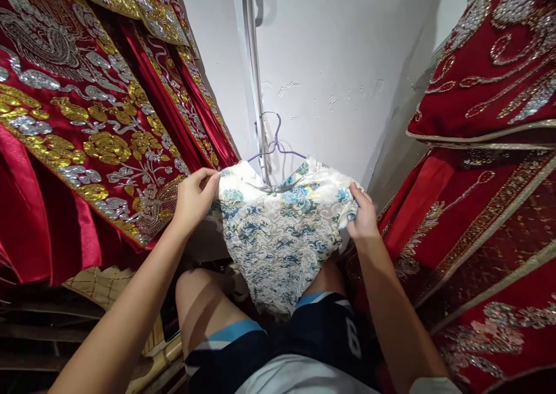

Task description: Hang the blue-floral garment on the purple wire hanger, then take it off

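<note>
A white garment (282, 232) with a blue and yellow floral pattern hangs on a thin purple hanger (277, 142), its hook pointing up near a metal pole. My left hand (195, 197) pinches the garment's left shoulder edge between thumb and fingers. At the opposite shoulder, my right hand (364, 211) grips the fabric with the thumb in front and the fingers partly hidden behind it. The garment is spread between both hands, and its lower end hangs over my lap.
Red garments with gold and silver sequins (108, 145) hang at the left. More red embroidered garments (490, 208) hang at the right. A vertical metal pole (251, 64) stands before a white wall (330, 46). Wooden pieces lie at the lower left.
</note>
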